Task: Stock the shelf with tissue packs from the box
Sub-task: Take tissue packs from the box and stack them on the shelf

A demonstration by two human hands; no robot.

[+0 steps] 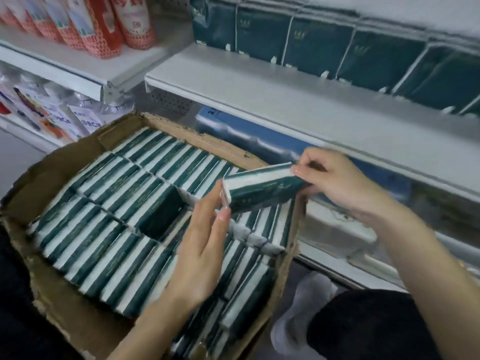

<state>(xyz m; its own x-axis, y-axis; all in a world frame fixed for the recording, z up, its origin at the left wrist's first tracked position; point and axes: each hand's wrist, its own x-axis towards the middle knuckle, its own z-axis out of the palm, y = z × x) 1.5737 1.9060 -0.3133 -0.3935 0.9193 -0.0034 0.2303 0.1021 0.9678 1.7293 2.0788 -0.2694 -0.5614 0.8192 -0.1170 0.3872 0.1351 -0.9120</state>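
A dark green and white tissue pack [262, 189] is held above the open cardboard box [52, 172], which is filled with several rows of matching packs [109, 211] standing on edge. One dark gap [161, 216] shows in the middle row. My right hand [335, 178] pinches the pack's right end. My left hand [202, 245] has straight fingers touching the pack's left end. The white shelf [285, 100] lies beyond, with a row of the same green packs [324, 45] standing along its back.
Red pouches [104, 24] stand on the upper left shelf, white packets [52, 118] below them. Blue and white packages [259, 141] fill the lower shelf behind the box. My knee and a grey-socked foot [306, 307] are at the lower right.
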